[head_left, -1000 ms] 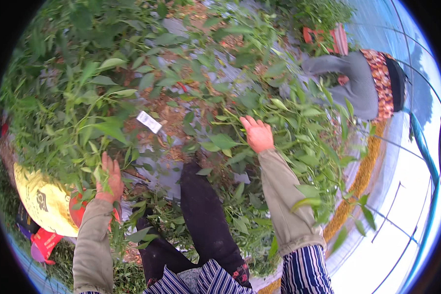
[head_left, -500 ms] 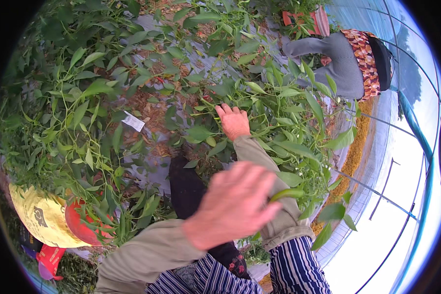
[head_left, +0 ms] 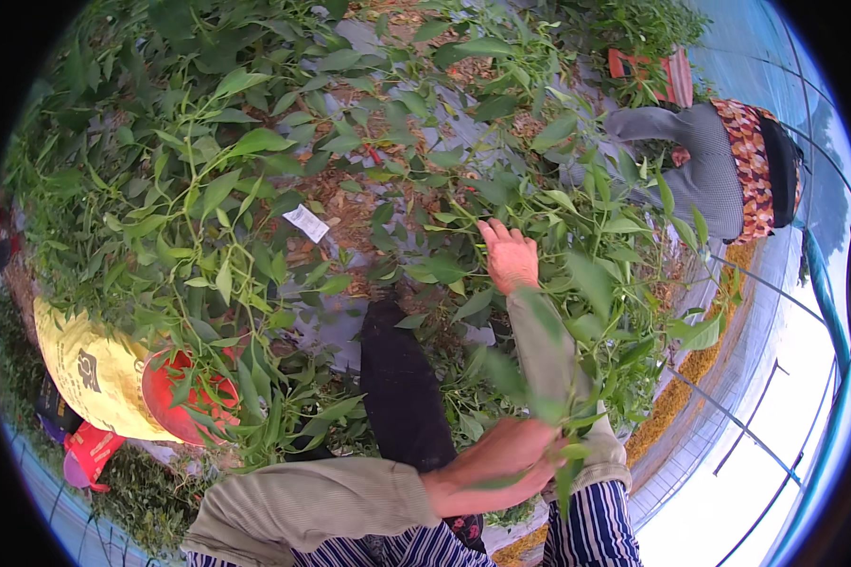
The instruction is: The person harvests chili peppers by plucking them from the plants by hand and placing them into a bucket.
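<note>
My right hand (head_left: 512,257) reaches into a pepper plant (head_left: 596,217), its fingers curled around a green branch. Closer to me, my left hand (head_left: 506,458) is closed among the leaves over my right forearm. Foliage and blur hide what its fingers grip. Leaves just above that hand are smeared by motion. Khaki sleeve covers (head_left: 331,496) lie over both forearms. A small red pepper (head_left: 373,154) shows among the leaves farther off.
At left, a yellow sack (head_left: 85,373) stands against a red bucket (head_left: 175,397) partly covered by leaves. A white packet (head_left: 305,223) lies on ground sheeting. Another person (head_left: 709,161) bends over at upper right, near a red container (head_left: 676,77). Greenhouse framing (head_left: 827,302) runs along the right.
My left hand has moved down and right into the leaves, and its fingers have closed. My right hand stays at the branch. The whole view has shifted.
</note>
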`<action>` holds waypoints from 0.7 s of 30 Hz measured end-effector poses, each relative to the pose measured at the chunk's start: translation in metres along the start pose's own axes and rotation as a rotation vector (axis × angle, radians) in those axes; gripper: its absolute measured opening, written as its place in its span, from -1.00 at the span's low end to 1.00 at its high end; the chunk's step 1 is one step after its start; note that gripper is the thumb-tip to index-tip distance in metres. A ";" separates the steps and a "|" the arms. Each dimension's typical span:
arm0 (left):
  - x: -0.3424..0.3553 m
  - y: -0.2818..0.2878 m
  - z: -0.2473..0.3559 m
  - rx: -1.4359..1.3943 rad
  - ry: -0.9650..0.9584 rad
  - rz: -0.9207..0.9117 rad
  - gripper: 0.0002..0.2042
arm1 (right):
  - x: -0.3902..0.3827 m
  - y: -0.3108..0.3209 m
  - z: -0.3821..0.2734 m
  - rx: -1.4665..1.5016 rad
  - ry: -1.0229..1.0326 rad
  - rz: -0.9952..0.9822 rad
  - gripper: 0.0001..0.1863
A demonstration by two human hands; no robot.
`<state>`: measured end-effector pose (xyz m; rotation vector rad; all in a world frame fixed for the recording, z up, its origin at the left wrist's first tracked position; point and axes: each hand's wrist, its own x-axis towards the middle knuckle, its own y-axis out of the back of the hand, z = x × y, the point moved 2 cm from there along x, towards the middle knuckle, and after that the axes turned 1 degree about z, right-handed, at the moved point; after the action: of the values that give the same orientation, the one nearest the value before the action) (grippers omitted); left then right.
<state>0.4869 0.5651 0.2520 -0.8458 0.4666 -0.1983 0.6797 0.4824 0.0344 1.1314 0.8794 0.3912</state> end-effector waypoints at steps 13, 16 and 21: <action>-0.090 -0.031 0.025 -0.714 0.281 -0.696 -0.65 | -0.001 -0.003 -0.003 -0.144 -0.007 -0.038 -0.44; -0.073 -0.022 0.027 -1.066 -0.012 -0.349 -0.72 | -0.001 -0.003 0.000 -0.087 0.027 -0.025 -0.41; -0.058 0.049 0.008 -0.367 0.064 -0.114 -0.75 | -0.004 -0.003 0.002 -0.035 0.034 -0.007 -0.40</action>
<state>0.4385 0.6229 0.2375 -1.2296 0.5238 -0.2501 0.6785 0.4777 0.0337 1.0920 0.9032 0.4197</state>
